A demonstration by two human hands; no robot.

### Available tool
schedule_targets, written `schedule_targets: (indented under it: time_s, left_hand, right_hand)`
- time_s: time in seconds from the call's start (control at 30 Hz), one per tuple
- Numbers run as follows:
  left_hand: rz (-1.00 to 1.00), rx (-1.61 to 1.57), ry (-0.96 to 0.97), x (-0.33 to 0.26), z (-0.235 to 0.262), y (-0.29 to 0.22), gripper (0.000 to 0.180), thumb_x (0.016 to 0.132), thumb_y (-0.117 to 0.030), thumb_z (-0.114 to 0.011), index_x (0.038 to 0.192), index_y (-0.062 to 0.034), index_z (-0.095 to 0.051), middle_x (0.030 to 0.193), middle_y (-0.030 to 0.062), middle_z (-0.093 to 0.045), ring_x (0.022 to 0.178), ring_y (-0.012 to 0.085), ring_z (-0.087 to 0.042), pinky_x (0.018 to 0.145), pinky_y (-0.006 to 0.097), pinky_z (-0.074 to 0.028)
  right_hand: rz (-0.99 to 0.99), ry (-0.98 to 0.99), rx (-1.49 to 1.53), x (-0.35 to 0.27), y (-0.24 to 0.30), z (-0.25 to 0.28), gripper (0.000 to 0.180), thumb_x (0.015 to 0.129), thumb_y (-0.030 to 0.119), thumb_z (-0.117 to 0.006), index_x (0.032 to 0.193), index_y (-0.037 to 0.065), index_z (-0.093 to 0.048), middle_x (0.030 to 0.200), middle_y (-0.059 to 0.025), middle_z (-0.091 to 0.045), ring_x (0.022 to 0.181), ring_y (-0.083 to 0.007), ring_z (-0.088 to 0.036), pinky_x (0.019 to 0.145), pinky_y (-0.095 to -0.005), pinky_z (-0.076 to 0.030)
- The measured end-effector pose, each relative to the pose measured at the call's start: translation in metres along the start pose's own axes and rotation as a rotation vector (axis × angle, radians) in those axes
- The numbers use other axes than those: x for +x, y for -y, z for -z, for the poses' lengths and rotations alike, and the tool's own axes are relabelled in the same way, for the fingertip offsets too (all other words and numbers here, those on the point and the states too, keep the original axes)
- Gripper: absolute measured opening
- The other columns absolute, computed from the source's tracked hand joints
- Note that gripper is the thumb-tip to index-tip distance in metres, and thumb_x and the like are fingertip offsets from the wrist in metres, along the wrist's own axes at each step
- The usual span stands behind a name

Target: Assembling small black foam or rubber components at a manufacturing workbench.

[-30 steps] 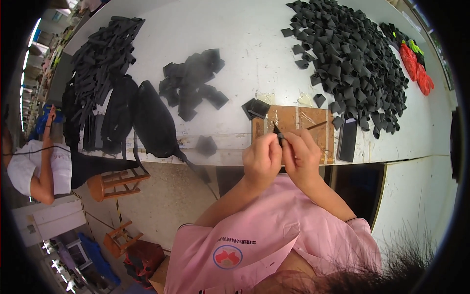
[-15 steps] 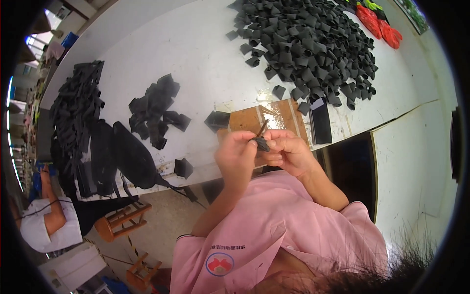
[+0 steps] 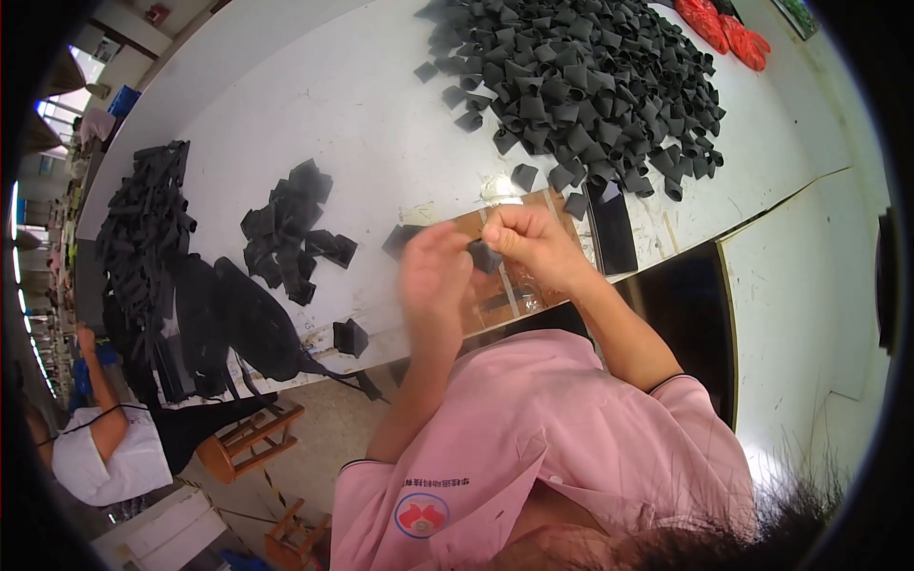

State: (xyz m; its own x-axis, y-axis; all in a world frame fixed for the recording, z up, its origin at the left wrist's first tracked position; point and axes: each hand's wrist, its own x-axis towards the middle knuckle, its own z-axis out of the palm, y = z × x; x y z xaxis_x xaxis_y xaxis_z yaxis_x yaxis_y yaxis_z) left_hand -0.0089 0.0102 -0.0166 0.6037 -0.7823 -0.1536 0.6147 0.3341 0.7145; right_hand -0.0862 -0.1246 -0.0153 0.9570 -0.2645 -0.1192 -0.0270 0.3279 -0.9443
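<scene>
A small folded black fabric piece (image 3: 485, 257) is between my hands, above a brown board (image 3: 533, 297) with shiny tape strips. My right hand (image 3: 535, 244) is closed, thumb and forefinger pinched together at the piece's upper edge. Smeared by motion, my left hand (image 3: 433, 276) is at the piece's left side; its grip does not show clearly. The thin brown stick is no longer visible. Another flat black piece (image 3: 402, 240) lies partly behind my left hand.
A large heap of folded black pieces (image 3: 581, 86) covers the table's far side. Further left are a small pile (image 3: 286, 224), a stack of black strips (image 3: 143, 219) and black cloth bags (image 3: 257, 309). A dark flat slab (image 3: 612, 228) lies beside the board. A co-worker's arm (image 3: 103, 385) shows at far left.
Both hands have moved slightly up and left, my right hand further from the body. The stick that poked up between my fingers has gone from sight. The whole view has shifted a little.
</scene>
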Motion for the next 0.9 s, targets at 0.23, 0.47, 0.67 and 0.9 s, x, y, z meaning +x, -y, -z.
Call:
schedule_targets:
  time_s: [0.23,0.47,0.67,0.9]
  left_hand:
    - [-0.647,0.903,0.12,0.011,-0.019,-0.019,0.015,0.075,0.007,-0.054,0.087,0.001,-0.06,0.089,0.0091,-0.06,0.084,0.0191,-0.057,0.075,0.028,-0.045]
    - [-0.373,0.121,-0.088,-0.003,-0.018,-0.018,0.009,0.087,-0.003,-0.048,0.09,0.0031,-0.055,0.093,0.0145,-0.058,0.086,0.0189,-0.055,0.083,0.032,-0.042]
    - [-0.324,0.206,-0.12,-0.007,0.0,-0.007,0.009,0.086,-0.003,-0.052,0.092,0.0019,-0.055,0.093,0.0124,-0.058,0.085,0.0166,-0.055,0.08,0.03,-0.043]
    - [-0.418,0.354,-0.105,-0.005,0.003,-0.002,0.013,0.084,-0.001,-0.053,0.096,0.0033,-0.055,0.094,0.0121,-0.058,0.084,0.0132,-0.053,0.078,0.025,-0.042]
  right_hand:
    - [0.668,-0.339,-0.703,-0.018,0.014,-0.017,0.029,0.071,0.017,-0.068,0.092,0.001,-0.056,0.081,-0.0093,-0.052,0.06,-0.0185,-0.052,0.05,-0.0257,-0.041]
    - [0.728,-0.398,-0.833,-0.015,0.022,-0.028,0.02,0.067,0.007,-0.069,0.081,0.002,-0.057,0.072,-0.0077,-0.054,0.059,-0.0217,-0.054,0.05,-0.0295,-0.043]
    - [0.675,-0.344,-0.688,-0.01,0.002,-0.015,0.01,0.069,0.005,-0.066,0.075,0.002,-0.058,0.067,-0.008,-0.053,0.058,-0.021,-0.053,0.049,-0.0299,-0.041]
    - [0.701,-0.373,-0.745,-0.012,0.0,-0.021,0.009,0.07,0.005,-0.066,0.074,0.002,-0.059,0.066,-0.0084,-0.052,0.057,-0.021,-0.052,0.05,-0.0301,-0.041]
